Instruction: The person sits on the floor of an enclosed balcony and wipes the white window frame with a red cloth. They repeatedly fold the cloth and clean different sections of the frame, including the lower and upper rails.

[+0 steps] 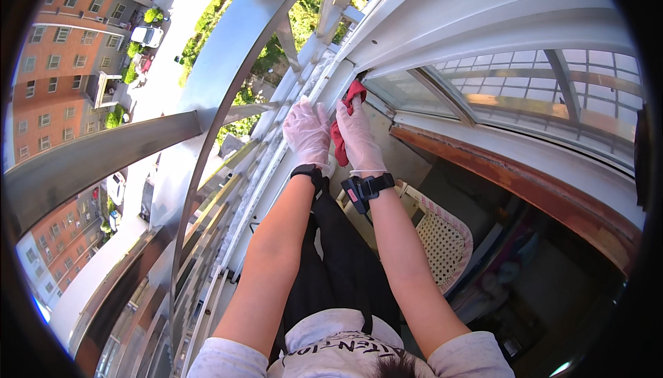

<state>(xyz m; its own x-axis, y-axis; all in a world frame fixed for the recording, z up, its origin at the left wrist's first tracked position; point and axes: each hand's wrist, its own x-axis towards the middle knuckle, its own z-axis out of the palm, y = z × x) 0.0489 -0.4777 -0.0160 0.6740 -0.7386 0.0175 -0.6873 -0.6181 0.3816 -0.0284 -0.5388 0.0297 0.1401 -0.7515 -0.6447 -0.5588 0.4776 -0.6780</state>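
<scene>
My right hand (358, 137), in a thin clear plastic glove, grips a red cloth (355, 91) beside the corner of the white window frame (339, 75). Part of the cloth hangs down on the hand's left side. My left hand (306, 133), gloved the same way, is just to the left, over the white window track (277, 170). Its fingers are curled, and whether they grip the frame underneath is hidden. Black straps circle both wrists, and the right one carries a small black device (354, 194).
Metal security bars (217, 93) curve along the left, with a street and brick buildings far below. Glass panes (414, 93) and a reddish-brown ledge (497, 170) stand at right. A pale woven chair (445, 243) is beside my legs, above a dim room floor.
</scene>
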